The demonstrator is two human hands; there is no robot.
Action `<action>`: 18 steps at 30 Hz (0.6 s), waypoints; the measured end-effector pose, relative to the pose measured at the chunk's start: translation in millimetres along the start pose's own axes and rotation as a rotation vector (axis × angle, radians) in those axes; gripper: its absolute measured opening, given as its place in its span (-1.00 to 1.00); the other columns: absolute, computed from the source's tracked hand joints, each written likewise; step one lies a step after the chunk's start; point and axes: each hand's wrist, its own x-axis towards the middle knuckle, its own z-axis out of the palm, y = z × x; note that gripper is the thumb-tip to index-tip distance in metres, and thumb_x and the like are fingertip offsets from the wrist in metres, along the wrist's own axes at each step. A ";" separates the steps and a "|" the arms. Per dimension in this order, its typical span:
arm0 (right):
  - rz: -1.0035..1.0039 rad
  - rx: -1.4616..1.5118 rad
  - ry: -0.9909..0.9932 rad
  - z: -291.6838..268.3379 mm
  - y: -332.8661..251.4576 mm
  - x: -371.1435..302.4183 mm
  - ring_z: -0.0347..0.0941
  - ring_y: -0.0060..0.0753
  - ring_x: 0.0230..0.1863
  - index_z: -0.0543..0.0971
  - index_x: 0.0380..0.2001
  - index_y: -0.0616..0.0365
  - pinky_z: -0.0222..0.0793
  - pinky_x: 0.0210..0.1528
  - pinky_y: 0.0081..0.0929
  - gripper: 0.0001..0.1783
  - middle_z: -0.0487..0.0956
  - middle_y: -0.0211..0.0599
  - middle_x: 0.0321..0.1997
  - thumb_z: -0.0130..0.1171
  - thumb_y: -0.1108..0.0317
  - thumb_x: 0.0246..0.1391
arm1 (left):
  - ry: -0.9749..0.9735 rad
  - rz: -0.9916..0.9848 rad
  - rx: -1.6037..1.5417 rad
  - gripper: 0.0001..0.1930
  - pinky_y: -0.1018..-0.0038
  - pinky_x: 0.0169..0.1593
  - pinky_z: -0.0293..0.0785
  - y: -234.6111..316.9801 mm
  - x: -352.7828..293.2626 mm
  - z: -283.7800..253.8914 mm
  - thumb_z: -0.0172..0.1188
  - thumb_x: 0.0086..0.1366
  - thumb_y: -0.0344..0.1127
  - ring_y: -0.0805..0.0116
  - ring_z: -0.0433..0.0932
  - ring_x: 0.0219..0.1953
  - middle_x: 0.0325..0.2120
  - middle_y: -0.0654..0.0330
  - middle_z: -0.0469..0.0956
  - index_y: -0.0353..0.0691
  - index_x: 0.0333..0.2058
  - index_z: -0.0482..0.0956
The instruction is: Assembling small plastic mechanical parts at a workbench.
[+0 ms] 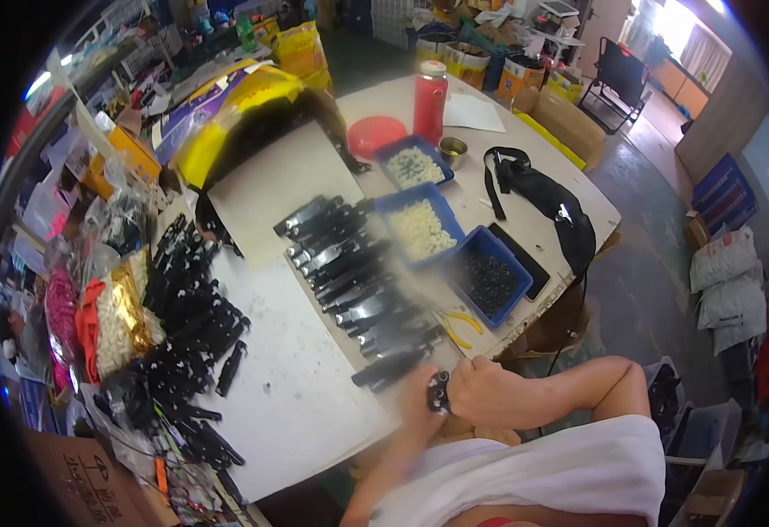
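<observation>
Black plastic, small and blocky: the small black moulded plastic part [438, 392] sits between both hands at the near edge of the bench, close to the body. Left hand [420, 395] has its fingers [426, 379] wrapped onto the part from the left; right hand [481, 391] is curled shut over its right side. Both sets of fingers are clamped on the part; little of it shows between them.

Handling, judged: light, rigid, hard-surfaced, probably a bit slick where glossy. Not fragile in the ordinary sense, though thin edges could snap if levered. Best held across its long flat sides, as it is here, pinched at either end.

Outward: just ahead of the hands lies a diagonal row of long black glossy plastic handle-like pieces [349, 281], laid side by side, with highlights along their tops. Beside these, yellow-handled pliers [460, 327]. Three blue rectangular plastic trays: the nearest [490, 279] holds small dark parts, the middle one [420, 227] and the far one [413, 163] hold small whitish parts. Further left, a loose heap of similar black pieces [187, 307] on the pale, scuffed bench top [297, 395]. At the far end stand a red cylindrical bottle [430, 101], a red round lid [376, 136] and a black strap bag [547, 206].
</observation>
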 end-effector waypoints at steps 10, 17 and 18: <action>0.602 0.337 0.317 63.4 160.7 81.7 0.51 -0.05 -0.34 0.59 -0.53 0.14 0.41 -0.30 -0.17 -0.74 0.56 -0.08 -0.46 0.07 0.17 -0.06 | 0.091 -0.210 -0.065 -0.41 0.33 -0.11 0.40 -10.6 -2.9 3.5 0.40 -0.11 -0.28 0.13 0.48 -0.18 -0.19 0.05 0.46 -0.20 -0.07 0.36; 0.694 0.242 0.156 129.5 205.6 111.9 0.51 -0.02 -0.38 0.57 -0.52 0.16 0.40 -0.34 -0.16 -0.72 0.56 -0.06 -0.50 0.16 0.15 -0.15 | 0.118 -0.169 -0.065 -0.44 0.35 -0.12 0.42 -7.8 -3.5 2.5 0.36 -0.10 -0.35 0.10 0.49 -0.19 -0.21 0.06 0.47 -0.17 -0.08 0.36; 0.745 0.334 0.213 131.5 208.0 105.4 0.51 -0.04 -0.39 0.56 -0.53 0.14 0.39 -0.34 -0.16 -0.71 0.56 -0.09 -0.50 0.16 0.11 -0.14 | 0.098 -0.194 -0.087 -0.44 0.35 -0.13 0.42 -7.3 -3.9 3.4 0.37 -0.11 -0.35 0.10 0.50 -0.20 -0.21 0.07 0.47 -0.17 -0.08 0.36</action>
